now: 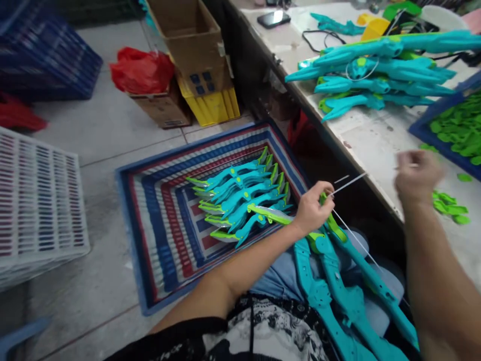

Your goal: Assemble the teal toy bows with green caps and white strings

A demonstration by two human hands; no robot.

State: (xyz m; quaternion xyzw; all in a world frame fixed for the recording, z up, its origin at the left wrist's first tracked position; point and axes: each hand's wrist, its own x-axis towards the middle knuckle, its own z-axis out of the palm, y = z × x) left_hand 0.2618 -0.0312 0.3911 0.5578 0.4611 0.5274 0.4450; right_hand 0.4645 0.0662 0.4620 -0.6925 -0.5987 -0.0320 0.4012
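Observation:
My left hand (pixel 313 208) is closed around the green-tipped end of a teal toy bow (pixel 353 260) that lies across my lap. A thin white string (pixel 347 184) runs from that end up toward my right hand (pixel 415 175), which is blurred and pinched closed on the string above the table edge. More teal bow pieces (pixel 330 311) rest on my lap beside it.
A striped crate (pixel 158 225) on the floor holds several finished teal and green bows (pixel 240 198). The white table (pixel 361 135) carries a pile of teal bows (pixel 379 75), a blue bin of green parts (pixel 456 125), loose green pieces (pixel 449 205) and a phone (pixel 273 19). Cardboard boxes (pixel 191 45), a red bag (pixel 141 67) and a white crate (pixel 37 200) stand around.

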